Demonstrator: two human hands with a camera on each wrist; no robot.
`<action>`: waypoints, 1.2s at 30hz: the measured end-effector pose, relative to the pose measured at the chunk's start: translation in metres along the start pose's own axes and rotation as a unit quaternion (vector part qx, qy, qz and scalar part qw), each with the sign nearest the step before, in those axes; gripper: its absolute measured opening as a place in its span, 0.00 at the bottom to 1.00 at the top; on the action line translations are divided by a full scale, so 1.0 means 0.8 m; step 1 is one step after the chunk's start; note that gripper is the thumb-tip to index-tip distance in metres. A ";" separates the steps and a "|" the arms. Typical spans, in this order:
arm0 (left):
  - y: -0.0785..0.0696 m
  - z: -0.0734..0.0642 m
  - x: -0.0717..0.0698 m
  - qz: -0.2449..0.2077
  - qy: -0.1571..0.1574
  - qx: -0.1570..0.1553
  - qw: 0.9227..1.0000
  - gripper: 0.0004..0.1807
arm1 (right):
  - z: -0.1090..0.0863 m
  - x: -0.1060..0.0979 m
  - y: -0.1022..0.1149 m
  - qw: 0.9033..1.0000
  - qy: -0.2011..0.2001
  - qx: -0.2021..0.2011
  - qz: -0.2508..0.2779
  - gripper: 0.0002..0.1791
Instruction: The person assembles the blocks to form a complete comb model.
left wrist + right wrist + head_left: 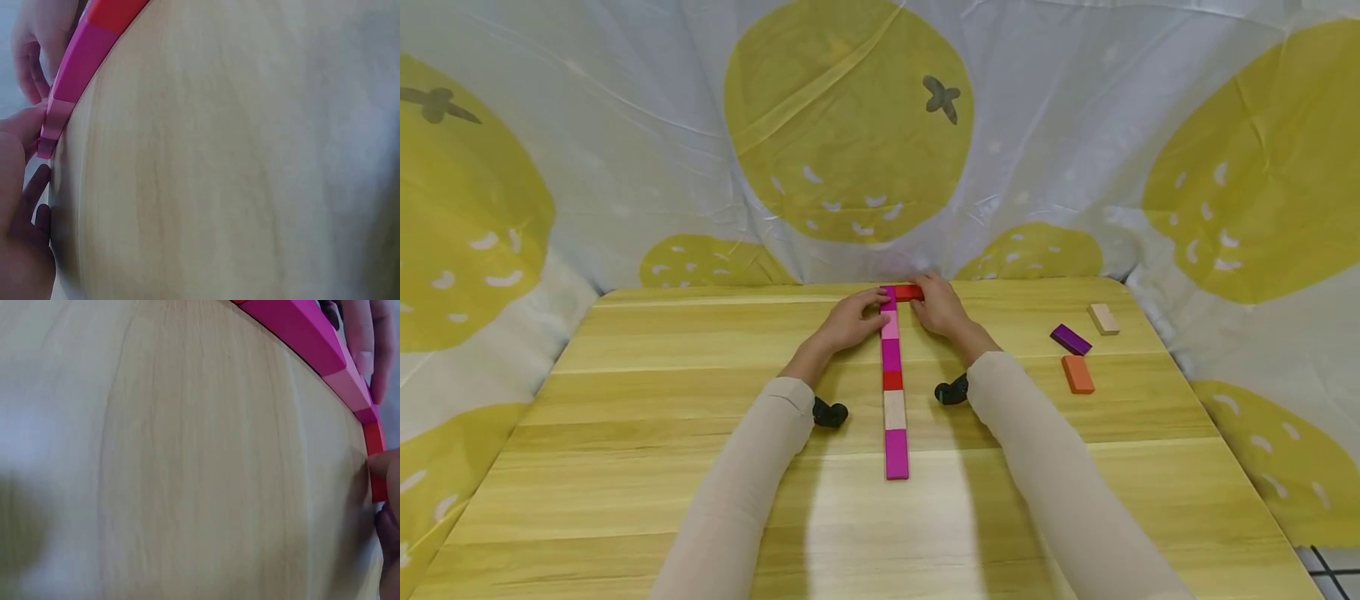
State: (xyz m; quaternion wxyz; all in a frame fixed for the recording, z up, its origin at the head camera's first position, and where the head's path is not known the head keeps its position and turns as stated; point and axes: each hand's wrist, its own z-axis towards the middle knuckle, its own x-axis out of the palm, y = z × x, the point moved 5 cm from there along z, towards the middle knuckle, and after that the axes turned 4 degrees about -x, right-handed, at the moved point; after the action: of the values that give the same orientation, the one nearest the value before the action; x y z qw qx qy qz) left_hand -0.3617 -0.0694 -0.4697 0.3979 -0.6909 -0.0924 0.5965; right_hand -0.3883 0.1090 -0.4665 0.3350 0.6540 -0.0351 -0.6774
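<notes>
A straight row of flat, coloured blocks runs away from me down the table. It includes a near magenta block (897,454), a pale wooden block (894,410), a small red block (892,381) and a pink block (890,327). At the far end, a magenta block (889,305) meets a crosswise red block (907,292) that points right. My right hand (943,310) pinches this crosswise block (373,434) near its outer end. From the left, my left hand (850,321) touches the side of the row at the far magenta and pink blocks, fingers spread.
On the right of the table lie a purple block (1071,339), an orange block (1078,375) and another pale wooden block (1103,319). A patterned cloth (850,125) hangs right behind the table's far edge. Black wrist devices (830,414) stick out inward from both sleeves.
</notes>
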 end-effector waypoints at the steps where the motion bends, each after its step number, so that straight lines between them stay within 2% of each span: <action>1: -0.001 0.000 0.000 -0.002 0.000 0.001 1.000 0.25 | -0.003 -0.003 0.000 1.000 -0.002 -0.002 0.001 0.25; 9: 0.000 -0.001 0.001 -0.002 -0.003 0.002 1.000 0.25 | -0.028 -0.037 -0.006 0.999 0.000 -0.026 0.044 0.25; 20: 0.001 -0.001 0.002 -0.002 0.003 0.001 1.000 0.26 | -0.057 -0.070 -0.023 0.998 0.006 -0.047 0.049 0.23; 36: 0.001 -0.001 0.000 0.000 0.008 0.004 1.000 0.26 | -0.090 -0.111 -0.024 0.995 0.027 -0.086 0.052 0.23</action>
State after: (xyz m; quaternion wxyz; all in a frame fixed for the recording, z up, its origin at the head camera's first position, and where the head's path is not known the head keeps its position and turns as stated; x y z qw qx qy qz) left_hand -0.3611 -0.0698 -0.4703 0.4008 -0.6945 -0.0867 0.5912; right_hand -0.3375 0.1963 -0.4097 0.4250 0.6381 -0.0017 -0.6420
